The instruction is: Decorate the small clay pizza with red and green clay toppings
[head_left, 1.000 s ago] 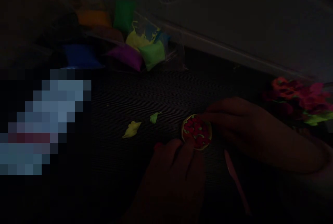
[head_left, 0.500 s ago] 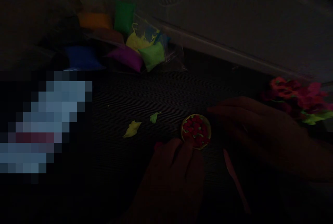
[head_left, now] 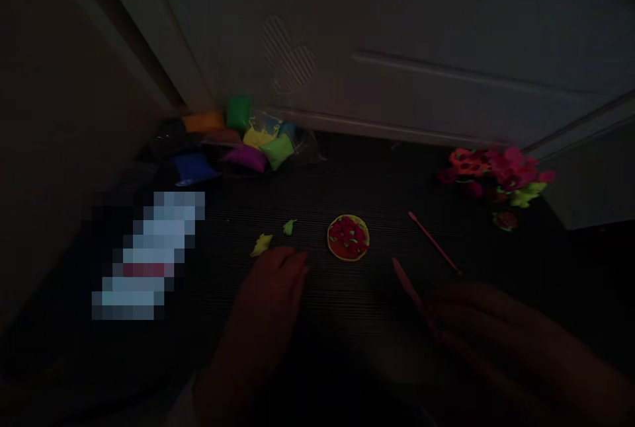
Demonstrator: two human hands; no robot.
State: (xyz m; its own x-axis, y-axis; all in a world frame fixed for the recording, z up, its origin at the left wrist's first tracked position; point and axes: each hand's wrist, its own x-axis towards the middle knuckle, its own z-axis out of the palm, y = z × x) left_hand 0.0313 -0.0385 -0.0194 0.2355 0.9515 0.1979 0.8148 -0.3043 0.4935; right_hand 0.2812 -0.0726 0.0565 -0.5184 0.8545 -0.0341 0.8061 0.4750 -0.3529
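Note:
The scene is very dark. A small round yellow-rimmed clay piece [head_left: 348, 237], filled with red bits flecked green, lies on the dark tabletop. My left hand [head_left: 268, 301] rests to its lower left, fingers curled together; whatever they may hold is hidden. Just beyond those fingers are a yellow leaf-shaped clay piece [head_left: 261, 244] and a smaller green leaf-shaped piece [head_left: 289, 226]. At the lower right, my right hand [head_left: 516, 341] has fingers and thumb closed about the handle of a pink modelling knife [head_left: 407, 280], its blade pointing up and left.
A thin pink stick tool [head_left: 434, 242] lies right of the round piece. Clay flowers [head_left: 501, 172] stand at the back right. Several colourful clay packets [head_left: 245, 157] lie at the back left, against a pale panel [head_left: 397, 96]. A blurred-out bright rectangle [head_left: 149, 255] is on the left.
My left hand has left the round piece's rim and moved left. My right hand has come down and back to the pink modelling knife. The view has widened, showing the stick tool.

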